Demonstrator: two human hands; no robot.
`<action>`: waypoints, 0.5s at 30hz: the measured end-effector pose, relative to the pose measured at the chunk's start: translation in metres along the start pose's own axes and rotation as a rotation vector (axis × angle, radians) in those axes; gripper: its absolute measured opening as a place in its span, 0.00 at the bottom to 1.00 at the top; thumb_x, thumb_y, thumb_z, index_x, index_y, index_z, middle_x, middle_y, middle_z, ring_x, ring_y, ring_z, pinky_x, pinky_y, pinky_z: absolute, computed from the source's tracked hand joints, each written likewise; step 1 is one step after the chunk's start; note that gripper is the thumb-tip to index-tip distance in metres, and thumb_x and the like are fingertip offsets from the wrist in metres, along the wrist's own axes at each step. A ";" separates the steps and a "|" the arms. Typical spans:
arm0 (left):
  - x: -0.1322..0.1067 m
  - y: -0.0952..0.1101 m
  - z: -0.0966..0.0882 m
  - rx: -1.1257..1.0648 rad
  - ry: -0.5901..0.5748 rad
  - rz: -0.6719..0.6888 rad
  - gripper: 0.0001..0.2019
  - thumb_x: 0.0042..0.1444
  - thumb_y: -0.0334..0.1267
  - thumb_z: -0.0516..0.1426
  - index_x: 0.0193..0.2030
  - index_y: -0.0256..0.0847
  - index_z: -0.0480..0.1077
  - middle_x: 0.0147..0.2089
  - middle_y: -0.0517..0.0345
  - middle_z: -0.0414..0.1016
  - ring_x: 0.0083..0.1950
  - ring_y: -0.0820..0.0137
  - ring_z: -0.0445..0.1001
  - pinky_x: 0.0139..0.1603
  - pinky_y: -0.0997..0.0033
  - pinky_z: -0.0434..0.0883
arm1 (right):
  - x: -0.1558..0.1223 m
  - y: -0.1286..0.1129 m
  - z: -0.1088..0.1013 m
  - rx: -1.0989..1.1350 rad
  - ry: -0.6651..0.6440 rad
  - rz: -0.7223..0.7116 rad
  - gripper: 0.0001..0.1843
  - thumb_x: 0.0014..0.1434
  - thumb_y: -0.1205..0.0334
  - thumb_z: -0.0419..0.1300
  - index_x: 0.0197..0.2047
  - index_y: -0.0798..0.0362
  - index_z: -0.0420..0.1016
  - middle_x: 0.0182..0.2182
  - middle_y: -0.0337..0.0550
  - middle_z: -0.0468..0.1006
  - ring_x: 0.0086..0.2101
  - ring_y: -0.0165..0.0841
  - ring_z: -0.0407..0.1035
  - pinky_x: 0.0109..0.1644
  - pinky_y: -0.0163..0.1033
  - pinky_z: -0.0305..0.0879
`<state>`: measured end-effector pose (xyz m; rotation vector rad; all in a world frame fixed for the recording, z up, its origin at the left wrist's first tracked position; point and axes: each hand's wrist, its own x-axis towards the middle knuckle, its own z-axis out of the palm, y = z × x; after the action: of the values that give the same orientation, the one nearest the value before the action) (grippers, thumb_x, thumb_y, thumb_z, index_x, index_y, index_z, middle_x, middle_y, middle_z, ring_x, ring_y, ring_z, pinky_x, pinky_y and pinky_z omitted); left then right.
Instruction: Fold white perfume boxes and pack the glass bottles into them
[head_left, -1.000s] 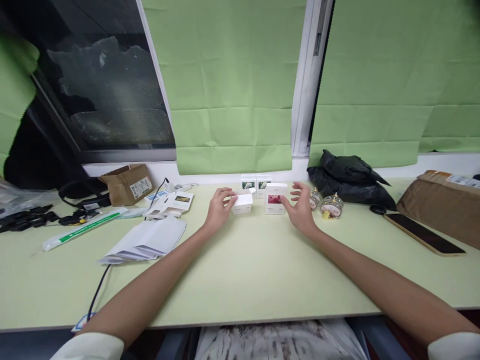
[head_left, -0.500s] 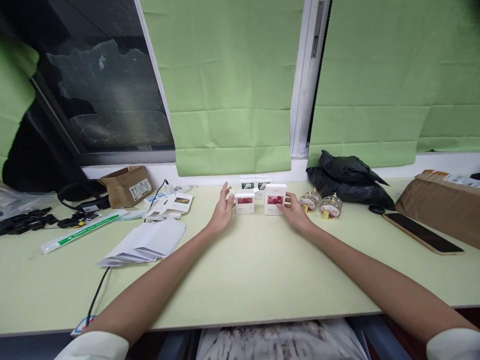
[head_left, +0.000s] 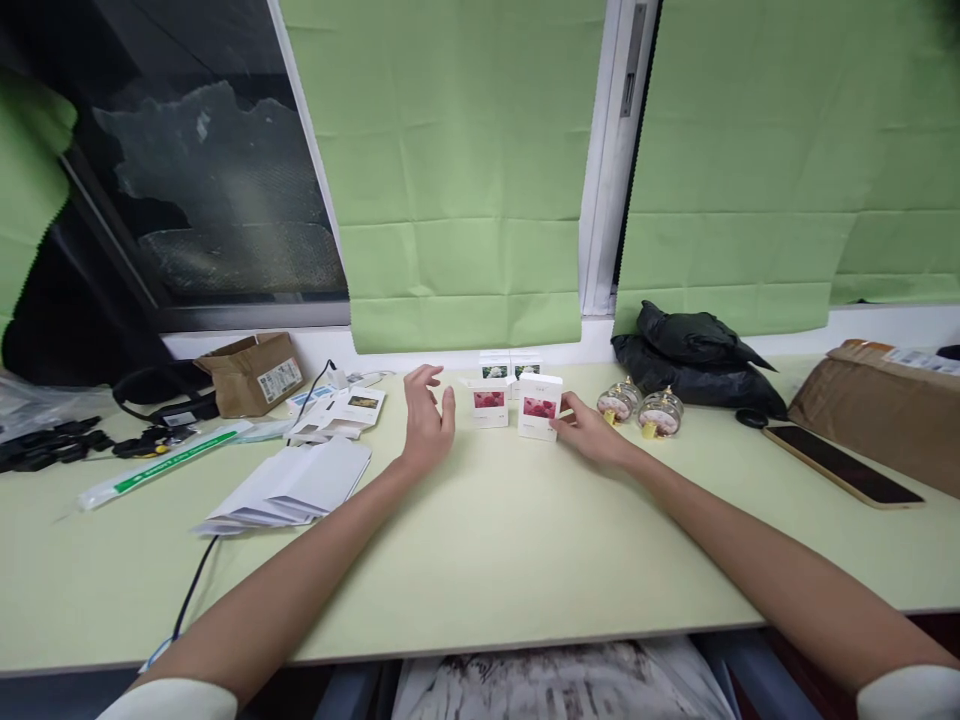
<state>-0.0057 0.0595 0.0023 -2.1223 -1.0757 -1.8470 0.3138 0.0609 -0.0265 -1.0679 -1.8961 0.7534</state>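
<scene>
Boxes [head_left: 538,410] showing red flowers number two, right hand [head_left: 586,434] gripping one; bottles [head_left: 661,411], two.

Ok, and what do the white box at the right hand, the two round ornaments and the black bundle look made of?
White box at the right hand: probably thin card, smooth and matte, from its flat faces and crisp edges.
Round ornaments: glass or clear plastic, glossy; see-through sides and glints fit both.
Black bundle: likely thin plastic, slightly shiny, judging by its creases.
</scene>
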 end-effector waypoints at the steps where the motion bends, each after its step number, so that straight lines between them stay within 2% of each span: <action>1: 0.001 0.006 -0.004 -0.027 -0.063 0.072 0.19 0.73 0.44 0.55 0.67 0.46 0.60 0.62 0.43 0.64 0.52 0.62 0.72 0.49 0.57 0.75 | -0.002 -0.004 -0.002 0.011 -0.049 -0.017 0.18 0.68 0.51 0.61 0.58 0.47 0.69 0.57 0.48 0.79 0.49 0.42 0.77 0.55 0.50 0.75; 2: 0.000 0.014 -0.006 -0.081 -0.159 0.101 0.21 0.72 0.43 0.56 0.68 0.46 0.59 0.60 0.44 0.65 0.49 0.64 0.73 0.47 0.60 0.75 | -0.003 -0.008 -0.003 0.029 -0.095 -0.036 0.19 0.68 0.51 0.61 0.59 0.46 0.69 0.57 0.47 0.79 0.50 0.42 0.77 0.55 0.50 0.75; 4: -0.002 0.029 -0.009 -0.192 -0.329 0.062 0.29 0.69 0.42 0.59 0.73 0.48 0.54 0.59 0.46 0.66 0.45 0.67 0.74 0.43 0.63 0.76 | -0.006 -0.016 -0.003 0.077 -0.163 -0.074 0.23 0.67 0.51 0.63 0.62 0.46 0.68 0.59 0.47 0.78 0.52 0.42 0.76 0.57 0.49 0.74; 5: -0.004 0.036 -0.008 -0.227 -0.406 0.037 0.32 0.68 0.42 0.60 0.74 0.50 0.52 0.59 0.46 0.67 0.45 0.67 0.74 0.43 0.63 0.76 | -0.007 -0.019 -0.003 0.105 -0.186 -0.090 0.26 0.66 0.51 0.65 0.64 0.45 0.68 0.60 0.47 0.77 0.52 0.42 0.76 0.57 0.48 0.74; 7: -0.008 0.048 -0.006 -0.274 -0.538 0.007 0.32 0.67 0.43 0.62 0.73 0.51 0.56 0.64 0.45 0.67 0.50 0.64 0.75 0.44 0.63 0.77 | -0.008 -0.025 0.000 0.160 -0.224 -0.108 0.31 0.64 0.51 0.67 0.66 0.45 0.66 0.61 0.47 0.77 0.53 0.42 0.76 0.58 0.48 0.74; 10: -0.013 0.054 -0.001 -0.322 -0.625 -0.054 0.29 0.68 0.45 0.61 0.72 0.51 0.60 0.69 0.45 0.67 0.54 0.62 0.76 0.48 0.61 0.78 | -0.011 -0.032 0.005 0.230 -0.273 -0.105 0.33 0.62 0.51 0.70 0.67 0.46 0.65 0.57 0.47 0.80 0.52 0.42 0.77 0.56 0.47 0.74; 13: -0.015 0.052 0.001 -0.330 -0.655 -0.117 0.26 0.70 0.46 0.59 0.72 0.50 0.61 0.66 0.47 0.72 0.54 0.61 0.77 0.50 0.60 0.79 | -0.014 -0.038 0.008 0.241 -0.276 -0.102 0.31 0.61 0.51 0.71 0.64 0.46 0.67 0.52 0.46 0.83 0.50 0.42 0.78 0.54 0.47 0.75; 15: -0.015 0.049 0.002 -0.328 -0.653 -0.138 0.24 0.70 0.47 0.59 0.70 0.49 0.62 0.64 0.47 0.73 0.55 0.60 0.78 0.51 0.59 0.79 | -0.015 -0.041 0.009 0.220 -0.236 -0.119 0.30 0.62 0.51 0.69 0.64 0.45 0.68 0.53 0.47 0.82 0.50 0.42 0.78 0.55 0.48 0.75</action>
<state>0.0246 0.0179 0.0049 -3.0439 -1.1000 -1.4810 0.2949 0.0278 -0.0038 -0.7493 -1.9976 1.0286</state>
